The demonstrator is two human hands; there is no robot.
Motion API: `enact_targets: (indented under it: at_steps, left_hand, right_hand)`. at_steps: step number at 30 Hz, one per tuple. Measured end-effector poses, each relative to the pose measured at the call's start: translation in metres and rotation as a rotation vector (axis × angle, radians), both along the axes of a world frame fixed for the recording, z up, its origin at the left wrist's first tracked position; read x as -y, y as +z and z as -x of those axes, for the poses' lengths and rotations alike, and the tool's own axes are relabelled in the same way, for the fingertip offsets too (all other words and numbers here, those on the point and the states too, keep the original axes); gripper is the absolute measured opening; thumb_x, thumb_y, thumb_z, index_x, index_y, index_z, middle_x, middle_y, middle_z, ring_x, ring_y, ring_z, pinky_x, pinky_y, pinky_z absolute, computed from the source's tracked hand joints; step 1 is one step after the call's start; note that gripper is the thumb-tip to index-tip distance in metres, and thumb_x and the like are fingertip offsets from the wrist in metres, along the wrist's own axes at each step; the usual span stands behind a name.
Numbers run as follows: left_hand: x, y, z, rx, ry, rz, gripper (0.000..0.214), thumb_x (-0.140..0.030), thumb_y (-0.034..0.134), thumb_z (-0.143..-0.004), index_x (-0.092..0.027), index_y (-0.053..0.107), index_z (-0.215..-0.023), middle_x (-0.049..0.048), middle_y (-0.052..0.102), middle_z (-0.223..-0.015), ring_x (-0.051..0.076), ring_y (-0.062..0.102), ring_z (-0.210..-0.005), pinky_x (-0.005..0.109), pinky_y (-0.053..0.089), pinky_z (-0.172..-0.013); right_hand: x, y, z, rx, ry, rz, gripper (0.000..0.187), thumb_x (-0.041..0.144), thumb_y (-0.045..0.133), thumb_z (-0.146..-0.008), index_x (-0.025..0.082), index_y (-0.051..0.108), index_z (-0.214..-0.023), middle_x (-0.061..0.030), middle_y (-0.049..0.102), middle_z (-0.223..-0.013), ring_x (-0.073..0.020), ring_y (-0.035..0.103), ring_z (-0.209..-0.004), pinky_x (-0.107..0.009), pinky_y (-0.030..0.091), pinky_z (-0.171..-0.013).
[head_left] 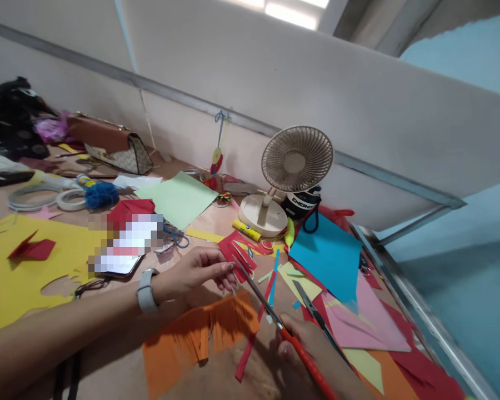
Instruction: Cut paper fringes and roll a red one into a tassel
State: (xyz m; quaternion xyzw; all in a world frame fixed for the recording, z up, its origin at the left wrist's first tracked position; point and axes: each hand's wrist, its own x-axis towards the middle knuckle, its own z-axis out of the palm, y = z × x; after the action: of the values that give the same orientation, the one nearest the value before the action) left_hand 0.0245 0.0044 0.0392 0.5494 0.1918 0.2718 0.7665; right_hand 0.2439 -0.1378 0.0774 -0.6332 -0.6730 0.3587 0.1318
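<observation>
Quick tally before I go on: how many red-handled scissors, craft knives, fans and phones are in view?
Red-handled scissors: 1
Craft knife: 1
Fan: 1
Phone: 1
Total: 4

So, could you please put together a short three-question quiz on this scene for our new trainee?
1. Multiple choice: What does the right hand hold?
A) a cutter
B) scissors
C) a glue stick

2. True or false: The gray wristband is worn on the left arm.

3. Fill in the colour: The fringed paper lying below the left hand is ____.

Key: 1. B; 2. true; 3. orange.
</observation>
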Motion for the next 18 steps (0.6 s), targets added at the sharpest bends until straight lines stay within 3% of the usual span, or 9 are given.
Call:
enact_targets:
  at_steps: [7,18]
  left_hand:
    - [-0.001,0.000,0.000,-0.006,0.003,0.016,0.024,-0.033,0.062,-0.085,-0.010,0.067,-0.080,0.0061,0.073,-0.076,0.011,0.068,-0.068,0.023,0.054,-0.068]
    - [-0.004,-0.005,0.000,0.032,-0.033,0.069,0.028,-0.037,0.066,-0.082,-0.010,0.068,-0.079,0.0057,0.073,-0.074,0.011,0.068,-0.066,0.021,0.053,-0.065]
  right_hand:
    - [0.002,-0.008,-0.002,0.083,0.011,-0.022,0.065,0.082,0.018,-0.078,0.021,0.039,-0.067,0.0014,0.043,-0.062,-0.0145,0.042,-0.056,-0.025,0.028,-0.052]
    - [0.000,-0.010,-0.006,0.156,0.028,0.004,0.056,0.074,0.031,-0.081,0.021,0.039,-0.066,0.0035,0.038,-0.059,-0.0132,0.041,-0.055,-0.024,0.027,-0.051]
